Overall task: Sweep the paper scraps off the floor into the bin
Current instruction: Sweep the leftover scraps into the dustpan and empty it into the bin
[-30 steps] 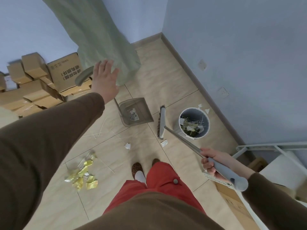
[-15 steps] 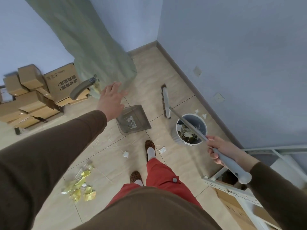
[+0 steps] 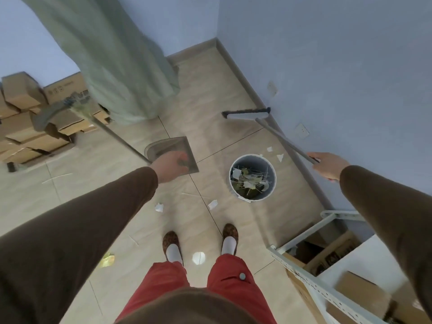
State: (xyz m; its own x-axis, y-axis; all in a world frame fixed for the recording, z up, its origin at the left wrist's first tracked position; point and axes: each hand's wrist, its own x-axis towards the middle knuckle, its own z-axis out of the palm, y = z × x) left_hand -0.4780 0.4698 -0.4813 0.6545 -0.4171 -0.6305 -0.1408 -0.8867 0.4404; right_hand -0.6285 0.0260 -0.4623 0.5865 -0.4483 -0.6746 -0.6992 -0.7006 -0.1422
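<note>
My right hand (image 3: 327, 166) is closed around the grey handle of the broom (image 3: 245, 113), whose head lies against the skirting beyond the bin. The round grey bin (image 3: 253, 199) stands on the floor, holding paper scraps and strips. My left hand (image 3: 170, 167) rests low on the translucent grey dustpan (image 3: 177, 146), fingers curled where its long handle meets the pan; the handle leans away to the left. White scraps (image 3: 159, 207) (image 3: 212, 204) lie ahead of my feet, one (image 3: 198, 258) between them, two (image 3: 280, 157) beside the bin. A yellow scrap (image 3: 107, 261) lies left.
Stacked cardboard boxes (image 3: 23, 127) fill the left side. A green curtain (image 3: 117, 66) hangs to the floor behind the dustpan. A white metal shelf frame (image 3: 327, 265) with boxes stands at the lower right. The blue wall (image 3: 350, 66) runs close along the right.
I have stepped forward. My left hand dropped from near the handle's top onto the dustpan, whose handle now leans left. The broom head swung away to the wall beyond the bin.
</note>
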